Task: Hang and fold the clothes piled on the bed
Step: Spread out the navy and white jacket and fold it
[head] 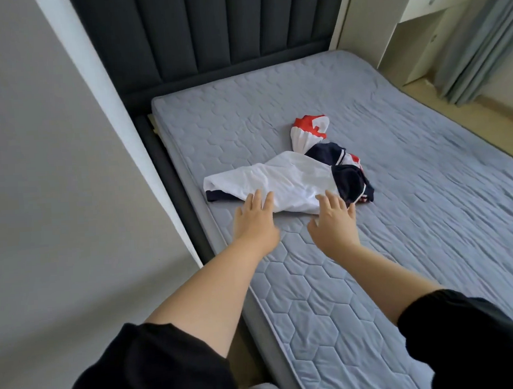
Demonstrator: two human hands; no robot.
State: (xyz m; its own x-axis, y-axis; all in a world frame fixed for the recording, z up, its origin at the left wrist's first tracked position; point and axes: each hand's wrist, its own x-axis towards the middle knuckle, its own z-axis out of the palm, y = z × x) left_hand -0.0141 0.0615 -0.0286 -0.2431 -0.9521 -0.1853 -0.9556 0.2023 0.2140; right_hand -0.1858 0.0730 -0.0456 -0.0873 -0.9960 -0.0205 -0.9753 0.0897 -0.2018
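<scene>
A small pile of clothes lies on the grey quilted mattress [412, 186]. The biggest piece is a white garment with navy trim [293, 180], spread flat near the bed's left edge. A red and white piece [310, 130] lies bunched just behind it. My left hand [255, 216] reaches out with straight fingers, its fingertips at the garment's near edge. My right hand [335, 217] is stretched out the same way, fingertips touching the white cloth near the navy collar. Neither hand grips anything.
A dark padded headboard [211, 33] stands at the far end. A grey wall [40, 176] runs close along the bed's left side. White shelving [418, 13] and grey-blue curtains [485, 39] stand at the far right beyond a strip of floor.
</scene>
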